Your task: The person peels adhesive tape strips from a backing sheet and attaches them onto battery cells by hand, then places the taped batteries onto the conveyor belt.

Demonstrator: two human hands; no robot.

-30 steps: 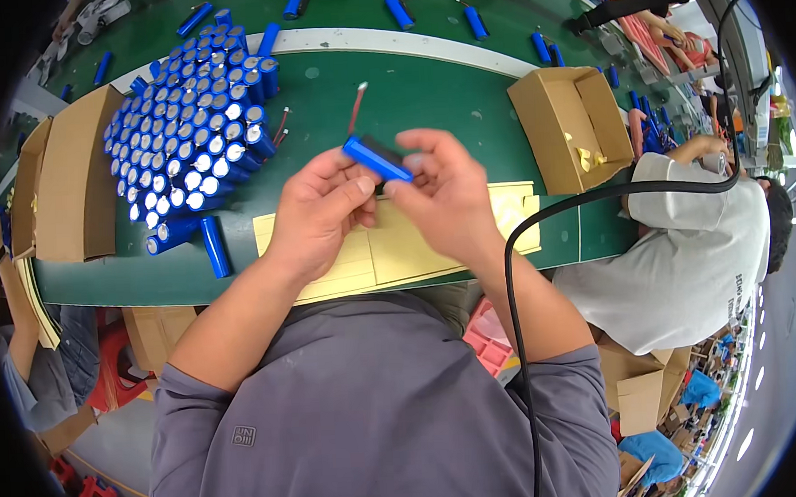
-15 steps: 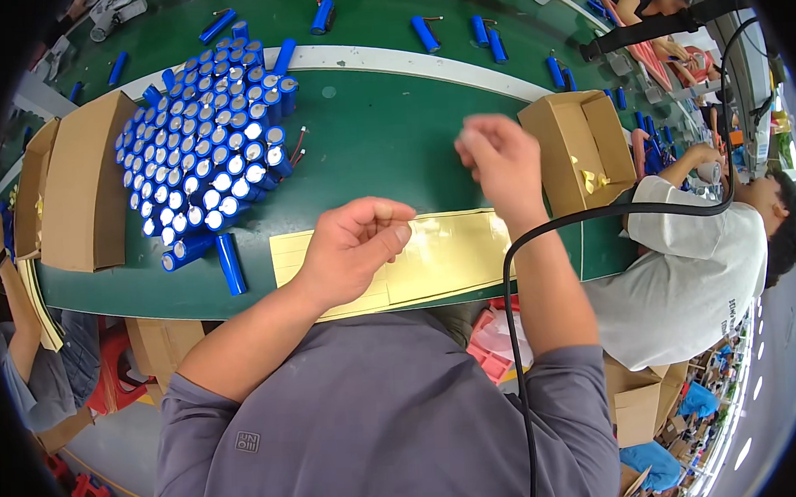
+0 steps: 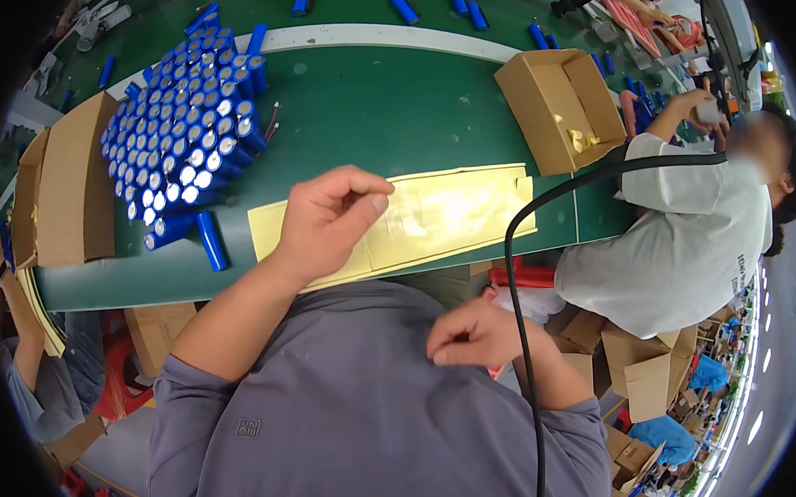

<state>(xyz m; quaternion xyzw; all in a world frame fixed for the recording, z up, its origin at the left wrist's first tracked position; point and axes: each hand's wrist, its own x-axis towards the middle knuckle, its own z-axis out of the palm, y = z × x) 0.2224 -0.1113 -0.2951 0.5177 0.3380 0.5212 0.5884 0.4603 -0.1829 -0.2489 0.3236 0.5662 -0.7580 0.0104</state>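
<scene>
Many blue, metal-topped cylindrical cells [image 3: 180, 138] are left clustered; none is gripped by the left hand [image 3: 330, 220] or right hand [image 3: 479, 334], fingers curled closed; completed work cannot be judged.

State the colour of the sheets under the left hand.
The sheets are pale yellow; it shows best in the head view.

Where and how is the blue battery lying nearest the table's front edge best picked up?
Probably pinch the blue battery across its round sides at mid-length, from above and its right: it lies on its side, with a second battery lying close on its left.
</scene>
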